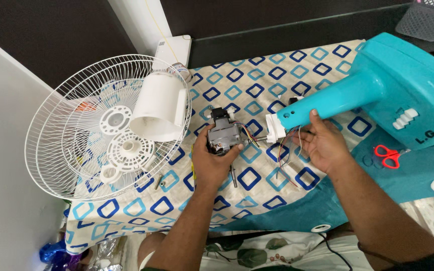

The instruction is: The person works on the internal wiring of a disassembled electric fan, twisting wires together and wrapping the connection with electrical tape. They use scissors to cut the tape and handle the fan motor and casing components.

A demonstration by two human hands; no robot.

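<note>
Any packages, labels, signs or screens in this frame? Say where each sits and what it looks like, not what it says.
White flat box: far table edge behind the fan guard; rectangular, small printed label at its left corner.
Dark raised lettering: on the turquoise fan stand, below its white switch buttons.
No screens or signs.

Open patterned tabletop [257,75] lies beyond the hands, toward the far edge. The white fan guard [71,135] with the white motor cover [159,108] blocks the left; the turquoise fan stand [377,85] crosses the right, red scissors [388,155] beside it.
</note>
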